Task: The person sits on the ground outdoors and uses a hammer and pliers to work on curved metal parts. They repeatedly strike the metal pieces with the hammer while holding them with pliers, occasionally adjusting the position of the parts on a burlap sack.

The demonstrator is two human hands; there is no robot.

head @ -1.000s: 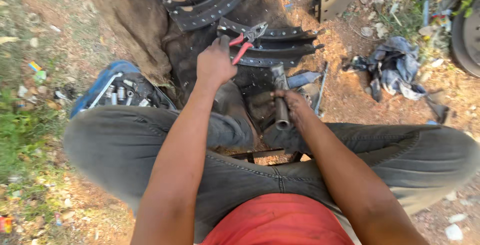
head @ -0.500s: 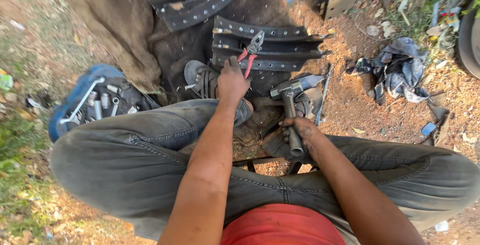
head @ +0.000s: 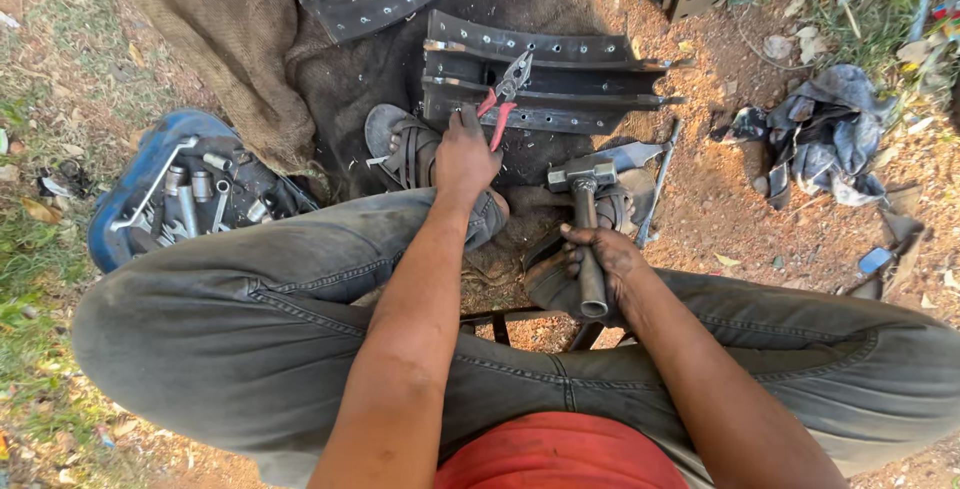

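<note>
Two hands, right hand (head: 600, 254) fingers wrapped round hammer (head: 583, 211), left hand (head: 466, 154) fingers loosely curled, touching red-handled pliers (head: 503, 99)

no packages, labels, signs or screens show anywhere on the dirt ground here.

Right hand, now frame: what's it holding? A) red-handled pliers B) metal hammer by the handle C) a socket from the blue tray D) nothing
B: the right hand is wrapped round the handle of the hammer, its head pointing away; the red-handled pliers lie on the curved metal parts by the left hand.
</note>
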